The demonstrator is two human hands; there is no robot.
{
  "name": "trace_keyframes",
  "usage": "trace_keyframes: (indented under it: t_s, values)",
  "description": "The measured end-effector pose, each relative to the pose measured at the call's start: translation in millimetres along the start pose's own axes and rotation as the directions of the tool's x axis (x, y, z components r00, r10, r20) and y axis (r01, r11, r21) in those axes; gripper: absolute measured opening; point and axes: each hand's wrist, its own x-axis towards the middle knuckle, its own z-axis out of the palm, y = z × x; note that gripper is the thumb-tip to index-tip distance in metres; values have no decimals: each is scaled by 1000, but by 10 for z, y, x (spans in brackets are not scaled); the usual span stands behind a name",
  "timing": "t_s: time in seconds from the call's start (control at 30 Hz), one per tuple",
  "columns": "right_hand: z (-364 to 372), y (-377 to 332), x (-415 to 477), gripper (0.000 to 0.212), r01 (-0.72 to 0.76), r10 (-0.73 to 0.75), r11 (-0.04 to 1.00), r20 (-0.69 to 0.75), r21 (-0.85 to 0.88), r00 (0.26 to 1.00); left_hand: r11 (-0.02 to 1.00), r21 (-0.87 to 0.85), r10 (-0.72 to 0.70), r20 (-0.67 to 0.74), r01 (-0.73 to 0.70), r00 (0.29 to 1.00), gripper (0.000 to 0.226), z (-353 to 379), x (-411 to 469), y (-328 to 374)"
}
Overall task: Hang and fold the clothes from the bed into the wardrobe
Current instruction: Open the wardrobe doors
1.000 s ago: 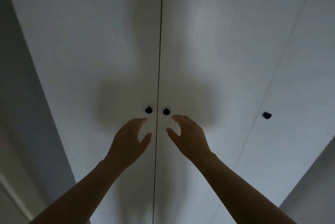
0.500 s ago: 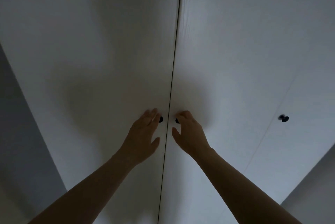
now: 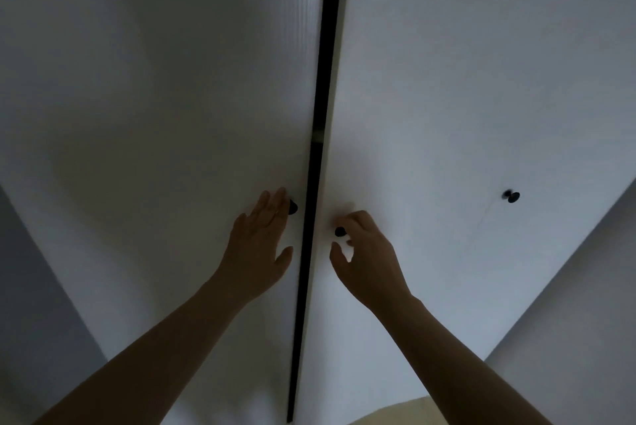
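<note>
Head cam, dim light. Bottom edge, right of centre: pale patch (image 3: 406, 412), can't ID. Both forearms run up from the lower corners to mid-frame.

L hand (image 3: 256, 247): fingers near straight + together, tips over L knob (image 3: 293, 207), thumb splayed clear below. Can't tell if any finger hooks behind it. R hand (image 3: 370, 259): fingers curled down onto R knob (image 3: 340, 232), thumb under, looks like a pinch.

Between the hands a dark gap (image 3: 320, 108) runs bottom to top of frame, wider toward the top. L door (image 3: 155, 98) and R door (image 3: 447, 63) of the wardrobe (image 3: 568, 80) are just cracked; inside too dark to read. Third knob (image 3: 511, 196) at right, mid-height, on the next panel. Grey wall (image 3: 31, 287) lower left. Clothes + bed not in view.

Step, my read: opening the doors, very start of task. To do it well:
- Get L fingers properly round the knob before pulling, else tips may slip off.
- Pull both evenly, straight back.
- Swing wide so the inside is reachable w/ arms full.
- Step back as the doors come.
</note>
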Motion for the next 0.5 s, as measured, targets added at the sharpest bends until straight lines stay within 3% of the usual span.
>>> trace_keyframes:
  t_s: [0.1,0.17,0.23,0.3,0.5]
  values:
    - [-99,-14,-148,22,-7,7,1000,-16,16,1000,967,-255,-13,-151,-26,988,64,-84,14,185]
    - [-189,-15,-254,22,-5,5,1000,-21,12,1000,852,-516,-49,-251,-91,967,49,-226,30,400]
    - [-284,-9,-363,24,0,0,1000,-21,6,1000,727,-674,-67,-264,-134,962,37,-395,31,618]
    - [-395,-18,-472,25,2,-2,1000,-17,5,1000,663,-733,-57,-256,-155,965,31,-546,6,814]
    - [-663,8,-855,30,-30,30,999,-32,-13,999,716,-677,-29,-269,-168,963,23,-672,-189,1228]
